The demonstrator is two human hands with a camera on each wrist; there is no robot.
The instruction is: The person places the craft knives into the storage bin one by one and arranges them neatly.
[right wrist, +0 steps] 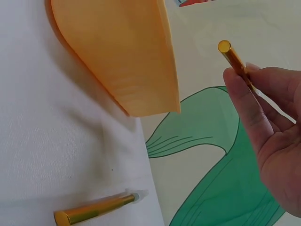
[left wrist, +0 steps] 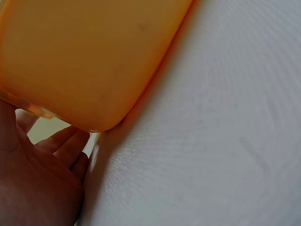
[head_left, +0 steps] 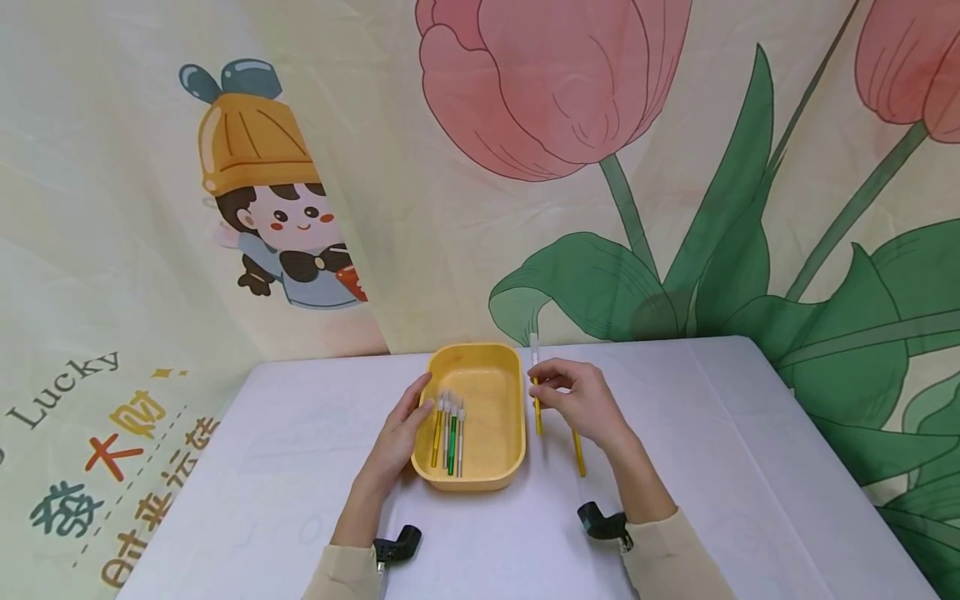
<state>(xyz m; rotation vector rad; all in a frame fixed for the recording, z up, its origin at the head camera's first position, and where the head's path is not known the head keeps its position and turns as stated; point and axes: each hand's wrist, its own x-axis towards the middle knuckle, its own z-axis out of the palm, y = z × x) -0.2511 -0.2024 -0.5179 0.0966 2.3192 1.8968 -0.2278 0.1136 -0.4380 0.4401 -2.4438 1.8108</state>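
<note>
My right hand (head_left: 581, 400) pinches a gold craft knife (right wrist: 233, 59) between thumb and fingertips. It holds the knife upright above the table, right of the yellow tray (head_left: 504, 425), with the clear cap pointing up. A second gold craft knife (head_left: 578, 454) lies on the table below that hand, and its cap end shows in the right wrist view. My left hand (head_left: 392, 437) grips the tray's left side, thumb at the rim and fingers along the outer wall. Inside the tray, several capped craft knives (head_left: 452, 442) in gold, silver and green lie side by side on the left.
A white cloth covers the table (head_left: 712, 467). Behind its back edge hangs a printed backdrop (head_left: 420, 250) with tulips and a cartoon figure. Small black cameras (head_left: 401, 543) are strapped at both wrists.
</note>
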